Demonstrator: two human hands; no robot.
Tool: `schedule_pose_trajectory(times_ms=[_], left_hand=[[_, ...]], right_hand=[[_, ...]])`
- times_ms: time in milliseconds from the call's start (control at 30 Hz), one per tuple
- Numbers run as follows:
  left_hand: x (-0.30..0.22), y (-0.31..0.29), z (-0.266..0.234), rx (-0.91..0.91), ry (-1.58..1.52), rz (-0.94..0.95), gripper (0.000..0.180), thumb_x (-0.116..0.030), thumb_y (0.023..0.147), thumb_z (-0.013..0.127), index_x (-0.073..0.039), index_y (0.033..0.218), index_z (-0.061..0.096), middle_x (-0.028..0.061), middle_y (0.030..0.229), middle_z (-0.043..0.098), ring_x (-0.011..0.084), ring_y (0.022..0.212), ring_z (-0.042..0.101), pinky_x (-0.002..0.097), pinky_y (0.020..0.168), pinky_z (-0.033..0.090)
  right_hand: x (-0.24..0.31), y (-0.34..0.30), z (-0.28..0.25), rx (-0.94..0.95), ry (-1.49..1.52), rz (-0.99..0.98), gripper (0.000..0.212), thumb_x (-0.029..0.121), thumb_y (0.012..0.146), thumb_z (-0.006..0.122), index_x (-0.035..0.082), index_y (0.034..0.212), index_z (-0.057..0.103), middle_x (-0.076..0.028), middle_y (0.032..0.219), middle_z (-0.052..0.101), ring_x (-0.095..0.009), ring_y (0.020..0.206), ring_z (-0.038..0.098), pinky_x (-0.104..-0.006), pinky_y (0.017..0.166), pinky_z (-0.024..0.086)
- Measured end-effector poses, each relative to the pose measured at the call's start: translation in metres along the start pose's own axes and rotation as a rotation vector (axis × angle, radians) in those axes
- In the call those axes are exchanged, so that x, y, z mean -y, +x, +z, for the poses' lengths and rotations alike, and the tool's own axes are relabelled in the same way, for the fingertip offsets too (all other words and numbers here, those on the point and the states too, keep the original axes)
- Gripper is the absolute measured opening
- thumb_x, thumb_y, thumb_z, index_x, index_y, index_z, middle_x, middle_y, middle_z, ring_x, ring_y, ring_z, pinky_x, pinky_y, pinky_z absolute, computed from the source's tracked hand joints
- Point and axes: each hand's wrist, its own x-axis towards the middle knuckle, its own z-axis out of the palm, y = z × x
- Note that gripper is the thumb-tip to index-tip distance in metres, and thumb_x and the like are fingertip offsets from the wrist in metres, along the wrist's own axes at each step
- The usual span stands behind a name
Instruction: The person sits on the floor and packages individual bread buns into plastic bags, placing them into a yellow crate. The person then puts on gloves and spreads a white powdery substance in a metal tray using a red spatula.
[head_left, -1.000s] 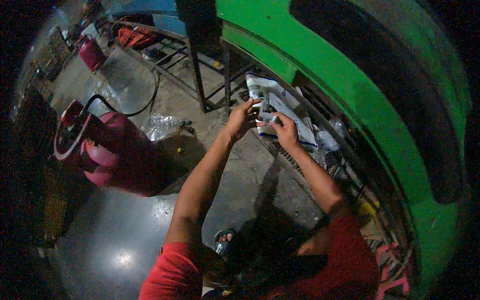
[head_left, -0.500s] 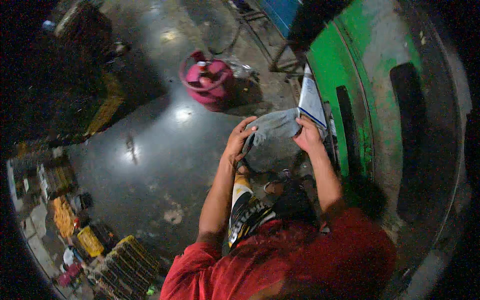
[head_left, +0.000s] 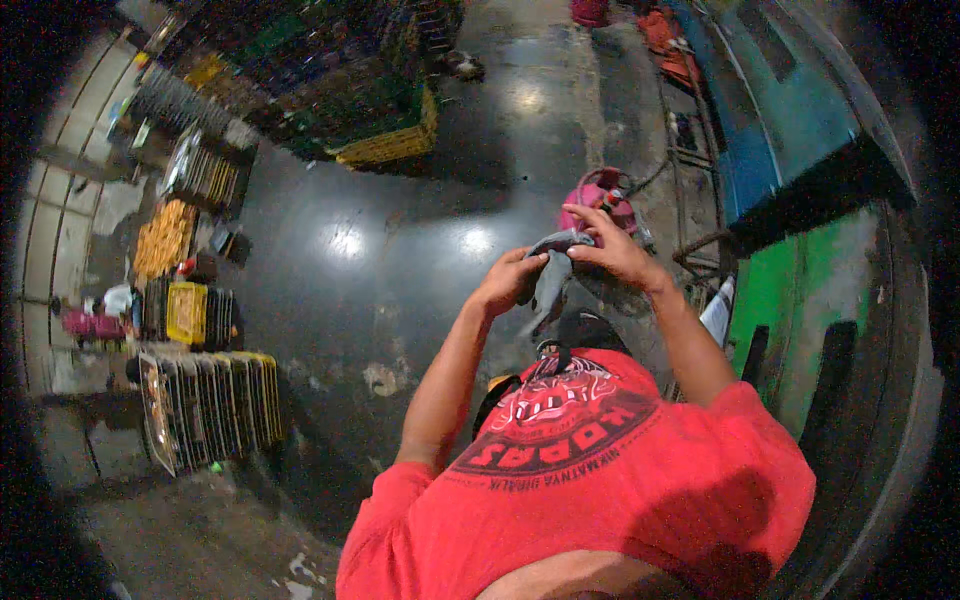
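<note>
Item in hand: grey cloth (head_left: 548,288), one, limp and bunched, suspended between the hands in front of the shirt; clock directions are read from it, twelve at the top of the view. Left hand (head_left: 503,284), at nine o'clock: thumb and fingers pinched on the cloth's edge. Right hand (head_left: 626,260), at three: thumb against the upper folds, index finger extended, seemingly gripping; firmness cannot be told. Handling, as judged: left pinch steady, upper edge spread evenly between the thumbs, hanging end free of twists and clear of the shirt. Count, left to right: orange heap (head_left: 165,240), one, nine o'clock; yellow crate (head_left: 188,312), one, nine; slatted stack (head_left: 215,412), one, eight, layers too blurred to number; pink cylinders, two, one (head_left: 590,11) cut off at twelve, one (head_left: 626,216) at one, partly behind the right hand; red shirt (head_left: 600,480), one, six; white sheet-like item (head_left: 717,312), one, between three and four; blue panel (head_left: 735,165), one, two o'clock.
</note>
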Motion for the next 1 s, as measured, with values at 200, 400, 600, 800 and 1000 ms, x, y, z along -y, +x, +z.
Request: schedule_pose_trajectory(times_ms=[200,400,600,800,1000], left_hand=[[-0.047,0.014,-0.070,-0.184,0.075,0.101,0.040,-0.031,0.096,0.068,0.002,0.118,0.066,0.0064,0.095,0.070,0.0159,0.078,0.064,0.0313,0.070,0.051],[-0.007,0.148,-0.215,-0.436,0.059,0.244,0.030,-0.028,0.099,0.064,0.000,0.108,0.070,0.0066,0.087,0.070,0.0146,0.079,0.064,0.0305,0.074,0.053],[-0.127,0.241,-0.177,-0.274,0.021,0.426,0.034,-0.031,0.094,0.073,-0.001,0.107,0.064,0.0047,0.094,0.065,0.0116,0.077,0.061,0.0260,0.063,0.053],[-0.197,0.323,-0.234,-0.317,0.212,0.390,0.038,-0.030,0.091,0.075,0.002,0.112,0.069,0.0054,0.087,0.070,0.0131,0.071,0.066,0.0272,0.062,0.053],[-0.270,0.408,-0.296,-0.236,0.531,0.364,0.032,-0.027,0.093,0.070,-0.001,0.112,0.073,0.0125,0.082,0.073,0.0163,0.070,0.069,0.0335,0.068,0.053]], right_hand=[[-0.049,0.123,0.023,0.083,0.606,0.377,0.025,0.023,0.102,0.061,0.000,0.105,0.070,-0.001,0.096,0.071,-0.012,0.089,0.065,-0.0279,0.084,0.050],[-0.152,0.220,0.024,-0.043,0.563,0.379,0.029,0.029,0.097,0.065,0.002,0.101,0.074,-0.003,0.091,0.073,-0.014,0.082,0.063,-0.0324,0.079,0.050],[-0.144,0.332,0.106,-0.182,0.101,0.337,0.044,0.039,0.105,0.051,-0.003,0.113,0.064,-0.011,0.091,0.070,-0.028,0.081,0.066,-0.0417,0.074,0.053],[-0.128,0.431,0.080,-0.104,0.268,0.421,0.024,0.022,0.096,0.067,0.001,0.108,0.065,-0.006,0.081,0.066,-0.011,0.069,0.063,-0.0294,0.058,0.053],[-0.212,0.536,0.072,-0.045,-0.011,0.379,0.018,0.014,0.090,0.069,0.002,0.099,0.060,-0.009,0.075,0.066,-0.018,0.064,0.065,-0.0358,0.056,0.050]])
